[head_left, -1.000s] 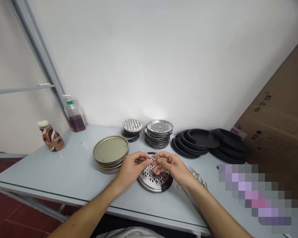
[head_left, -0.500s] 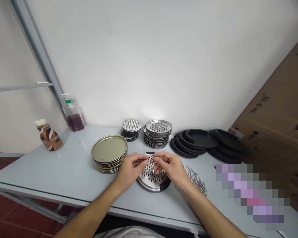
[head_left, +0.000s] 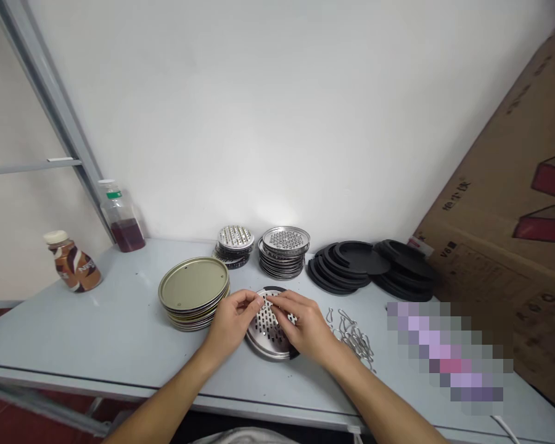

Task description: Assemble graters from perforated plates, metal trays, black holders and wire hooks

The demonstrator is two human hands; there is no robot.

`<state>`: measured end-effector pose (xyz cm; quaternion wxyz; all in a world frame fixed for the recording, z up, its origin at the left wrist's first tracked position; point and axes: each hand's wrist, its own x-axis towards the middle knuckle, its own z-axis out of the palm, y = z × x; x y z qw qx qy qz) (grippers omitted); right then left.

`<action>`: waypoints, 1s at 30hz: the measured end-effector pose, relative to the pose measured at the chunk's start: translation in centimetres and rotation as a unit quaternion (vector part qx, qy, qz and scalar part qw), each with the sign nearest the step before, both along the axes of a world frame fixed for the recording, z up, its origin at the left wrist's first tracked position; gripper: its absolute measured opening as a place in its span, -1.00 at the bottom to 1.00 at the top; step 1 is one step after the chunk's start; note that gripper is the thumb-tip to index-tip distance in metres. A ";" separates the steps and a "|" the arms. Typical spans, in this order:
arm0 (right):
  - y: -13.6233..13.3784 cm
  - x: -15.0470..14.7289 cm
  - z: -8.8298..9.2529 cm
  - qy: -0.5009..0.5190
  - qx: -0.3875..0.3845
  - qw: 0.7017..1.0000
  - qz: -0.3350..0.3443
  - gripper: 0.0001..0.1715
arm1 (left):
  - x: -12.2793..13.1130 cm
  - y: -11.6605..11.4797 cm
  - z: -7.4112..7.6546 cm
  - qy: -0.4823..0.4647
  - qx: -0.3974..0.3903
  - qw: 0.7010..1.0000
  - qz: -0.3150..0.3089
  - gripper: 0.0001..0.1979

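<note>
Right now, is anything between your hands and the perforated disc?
Nothing visible: the left hand and right hand sit over the perforated disc; the wire clips lie apart, to its right.

On my feed, a perforated disc is lying on the table, a lid stack sitting left, wire clips right, ring stacks behind.

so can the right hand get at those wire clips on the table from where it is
Probably yes. The wire clips lie loose on the table just beside the right hand, with nothing between them; its fingers are on the perforated disc.
</note>
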<state>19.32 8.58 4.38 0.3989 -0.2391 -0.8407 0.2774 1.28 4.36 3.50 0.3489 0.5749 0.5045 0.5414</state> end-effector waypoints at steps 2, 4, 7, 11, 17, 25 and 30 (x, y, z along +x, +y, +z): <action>0.0 0.0 0.0 -0.022 0.008 1.000 0.007 -0.62 | 0.0 0.1 -0.1 -0.012 -0.001 1.000 -0.001 -0.74; 0.2 0.1 -0.1 -0.031 -0.013 0.999 -0.012 -0.64 | 0.0 0.2 -0.3 -0.026 0.001 1.000 0.004 -0.77; 0.8 0.2 -0.2 -0.005 -0.128 0.990 -0.057 -0.69 | 0.0 0.4 -0.6 -0.048 0.007 0.999 0.014 -0.78; 1.4 0.2 -0.3 0.101 -0.358 0.928 -0.019 -0.61 | 0.3 0.1 -0.3 -0.063 0.012 0.998 0.005 -0.76; 1.4 -0.3 -0.6 0.172 -0.497 0.848 0.068 -0.54 | 0.6 -0.4 0.0 0.003 0.061 0.998 -0.013 -0.84; 1.0 -0.1 0.0 0.188 -0.568 0.795 0.100 -0.56 | 0.4 -0.3 -0.5 0.074 0.129 0.988 0.038 -0.84; 0.9 0.0 0.4 0.195 -0.585 0.779 0.109 -0.56 | 0.5 -0.4 -0.8 0.120 0.166 0.978 0.040 -0.74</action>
